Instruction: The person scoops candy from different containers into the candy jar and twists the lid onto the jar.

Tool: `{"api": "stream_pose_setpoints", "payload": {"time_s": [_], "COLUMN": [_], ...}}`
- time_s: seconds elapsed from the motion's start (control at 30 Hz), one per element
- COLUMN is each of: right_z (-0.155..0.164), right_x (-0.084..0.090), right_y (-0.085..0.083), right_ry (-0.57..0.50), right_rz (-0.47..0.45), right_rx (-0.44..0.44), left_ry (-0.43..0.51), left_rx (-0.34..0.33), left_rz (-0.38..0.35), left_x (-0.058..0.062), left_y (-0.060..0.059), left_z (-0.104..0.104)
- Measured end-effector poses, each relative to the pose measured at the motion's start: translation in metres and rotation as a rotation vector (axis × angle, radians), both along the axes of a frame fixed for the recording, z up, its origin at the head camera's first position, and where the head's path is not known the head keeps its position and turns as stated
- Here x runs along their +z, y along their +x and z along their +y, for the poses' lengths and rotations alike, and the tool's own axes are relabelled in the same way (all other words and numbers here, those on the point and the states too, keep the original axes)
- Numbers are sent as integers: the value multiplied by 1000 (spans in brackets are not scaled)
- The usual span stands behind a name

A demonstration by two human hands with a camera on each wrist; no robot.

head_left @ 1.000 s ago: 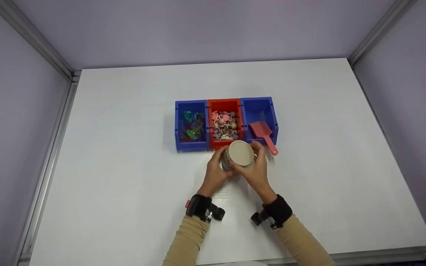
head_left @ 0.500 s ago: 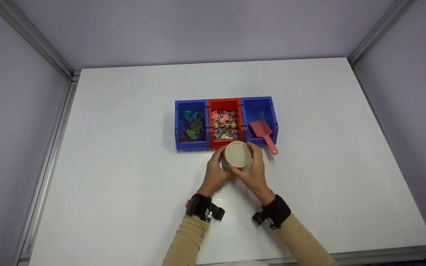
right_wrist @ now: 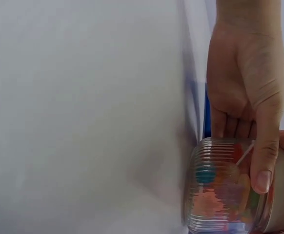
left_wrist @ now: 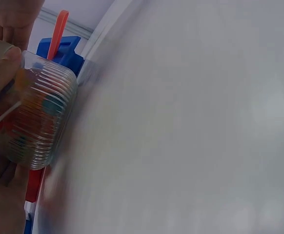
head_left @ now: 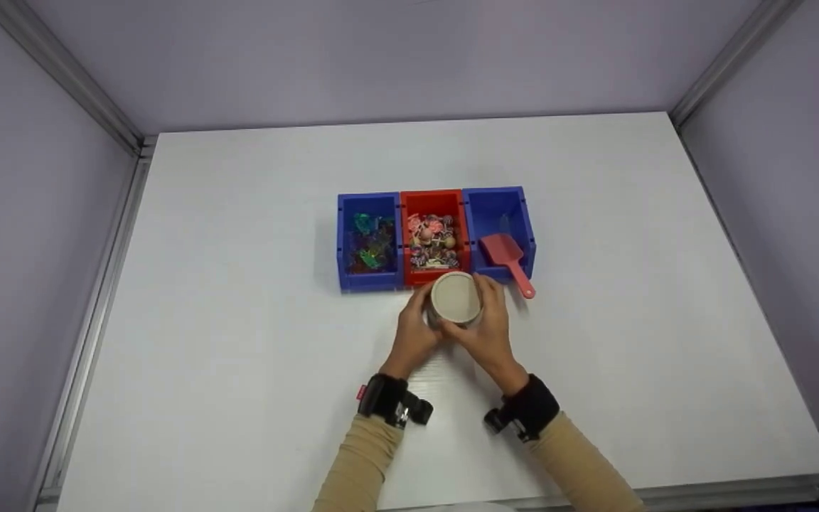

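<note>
Both hands are gripping a ribbed clear jar [head_left: 454, 302] just before the red bin [head_left: 435, 235]: left hand [head_left: 415, 334] wrapping the body, right hand [head_left: 489, 331] curling round the beige lid [head_left: 456, 296]. Steadying the body while turning seems advisable (wrist views alone are revealing the sweets inside).
</note>
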State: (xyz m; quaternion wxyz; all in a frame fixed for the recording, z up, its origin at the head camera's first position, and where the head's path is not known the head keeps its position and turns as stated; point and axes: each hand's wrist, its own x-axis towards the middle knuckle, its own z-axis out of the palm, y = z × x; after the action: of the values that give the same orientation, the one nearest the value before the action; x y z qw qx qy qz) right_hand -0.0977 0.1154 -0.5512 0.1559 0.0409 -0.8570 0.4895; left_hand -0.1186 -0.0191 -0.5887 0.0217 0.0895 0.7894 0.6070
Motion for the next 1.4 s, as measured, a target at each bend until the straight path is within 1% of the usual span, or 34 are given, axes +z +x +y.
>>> {"api": "stream_pose_setpoints", "payload": {"time_s": [0.23, 0.3, 0.4, 0.53, 0.63, 0.73, 0.8, 0.9, 0.97, 1.07, 1.13, 1.23, 1.33, 1.4], "right_z": [0, 0, 0, 0, -2, -7, -10, -14, -15, -11, -6, 3, 12, 16], "right_x": [2, 1, 2, 1, 0, 0, 1, 4, 10, 21, 30, 46, 63, 73], "right_y": [0, 0, 1, 1, 2, 4, 5, 4, 1, -5, -9, -17, -28, -34], "right_ry": [7, 9, 9, 16, 19, 25, 43, 117, 180, 282, 344, 449, 561, 641], "right_rz": [-22, -24, -20, -13, -13, -23, -35, -75, -122, -199, -243, -268, -266, -250], "right_rx": [0, -2, -1, -2, -19, -63, -101, -152, -154, -98, -16, 162, 380, 506], "left_ry": [-13, -14, -20, -22, -19, -26, -40, -56, -55, -45, -39, -35, -17, 0], "left_rx": [3, 1, -1, 1, 1, 3, 8, 12, 13, 10, 8, 5, 0, -1], "left_rz": [7, -2, -11, -5, 12, 26, 33, 27, 6, -19, -28, -47, -90, -112], "left_x": [0, 0, 0, -1, 0, 0, 0, 0, 1, 1, 1, 3, 4, 5], "left_y": [0, 0, 0, 1, 1, 1, 1, 1, 1, 1, 0, 1, 2, 3], "left_z": [0, 0, -1, -1, -1, 0, 0, 0, 0, 0, 0, -1, -1, -1]}}
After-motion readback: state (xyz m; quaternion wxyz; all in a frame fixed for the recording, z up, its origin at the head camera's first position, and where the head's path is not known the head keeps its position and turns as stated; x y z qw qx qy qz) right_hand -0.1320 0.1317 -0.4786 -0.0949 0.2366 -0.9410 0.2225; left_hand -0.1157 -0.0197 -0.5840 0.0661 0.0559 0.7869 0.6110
